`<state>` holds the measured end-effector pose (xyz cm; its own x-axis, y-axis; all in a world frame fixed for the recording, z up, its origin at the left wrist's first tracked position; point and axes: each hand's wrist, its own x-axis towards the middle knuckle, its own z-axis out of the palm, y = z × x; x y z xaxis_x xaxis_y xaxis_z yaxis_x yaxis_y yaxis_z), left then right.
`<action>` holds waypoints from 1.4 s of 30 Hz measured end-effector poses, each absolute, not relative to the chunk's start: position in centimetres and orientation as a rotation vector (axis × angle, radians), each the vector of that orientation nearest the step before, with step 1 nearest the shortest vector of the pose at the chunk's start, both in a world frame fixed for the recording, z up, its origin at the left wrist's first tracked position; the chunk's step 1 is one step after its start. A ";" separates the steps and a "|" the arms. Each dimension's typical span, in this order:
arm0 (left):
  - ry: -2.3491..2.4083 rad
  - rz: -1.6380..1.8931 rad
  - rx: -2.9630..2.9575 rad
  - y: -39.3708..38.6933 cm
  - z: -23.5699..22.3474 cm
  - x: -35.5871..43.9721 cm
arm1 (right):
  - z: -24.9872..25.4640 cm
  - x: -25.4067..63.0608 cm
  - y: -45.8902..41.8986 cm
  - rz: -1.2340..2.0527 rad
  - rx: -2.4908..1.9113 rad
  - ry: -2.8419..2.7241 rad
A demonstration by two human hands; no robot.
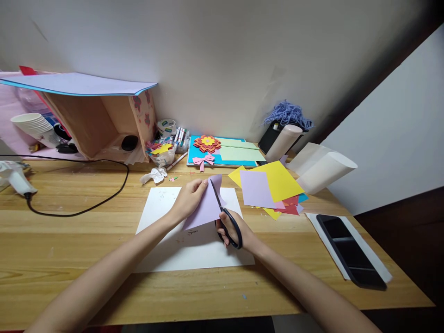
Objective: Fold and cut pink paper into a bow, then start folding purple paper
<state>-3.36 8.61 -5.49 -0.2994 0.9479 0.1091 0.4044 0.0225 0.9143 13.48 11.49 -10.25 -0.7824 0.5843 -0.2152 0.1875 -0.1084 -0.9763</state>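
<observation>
My left hand (189, 199) pinches the upper left edge of a lilac sheet of paper (203, 208), raised above the table. My right hand (239, 229) grips black-handled scissors (234, 230), its fingers in the loops. The dark blades lie along the right part of the lilac sheet and point up and away from me. A strip of the sheet curls to the right of the blades. Beneath both hands a white sheet (157, 252) with a few small marks lies flat on the wooden table (86, 231).
Yellow (280, 180) and lilac paper (256, 188) pieces lie to the right, near a phone (350, 249). Behind stand a blue board (194, 157) with a paper flower (207, 143), a scrap cup (163, 155) and a cardboard box (93, 125). A glue gun (17, 178) trails a black cable on the left.
</observation>
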 end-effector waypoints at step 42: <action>1.794 1.213 1.480 8.6 -5.8 -3.0 | -9.5 13.5 11.1 1.868 -0.810 -1.928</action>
<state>-2.96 8.57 -5.84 -0.2739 0.9502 0.1487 0.4919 0.0055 0.8706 13.45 11.13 -9.52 -0.7815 0.6065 -0.1464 0.1653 -0.0249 -0.9859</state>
